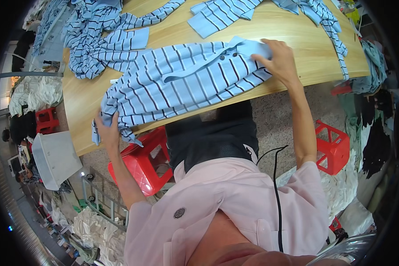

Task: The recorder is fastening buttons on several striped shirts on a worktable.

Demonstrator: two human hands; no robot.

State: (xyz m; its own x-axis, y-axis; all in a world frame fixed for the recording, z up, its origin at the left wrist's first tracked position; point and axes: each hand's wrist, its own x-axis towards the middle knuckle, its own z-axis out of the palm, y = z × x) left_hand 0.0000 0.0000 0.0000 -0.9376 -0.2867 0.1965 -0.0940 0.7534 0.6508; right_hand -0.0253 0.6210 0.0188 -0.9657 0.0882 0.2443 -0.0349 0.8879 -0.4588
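Note:
A light-blue knitted polo shirt [177, 84] with dark and white stripes lies lengthwise along the near edge of the wooden table [314, 57]. Its plain blue collar, and a placket with dark buttons, are toward the right. My right hand [277, 62] is closed on the collar end, thumb on top; the fingertips are partly hidden. At the other end, my left hand [108, 131] grips the bunched left end of the shirt, where some cloth hangs over the table edge.
More striped garments [88, 40] are heaped at the far left, and another striped piece [221, 17] lies at the back. A red stool [142, 166] stands below the table at left, a second red stool [332, 148] at right. A pale bin [55, 159] stands left.

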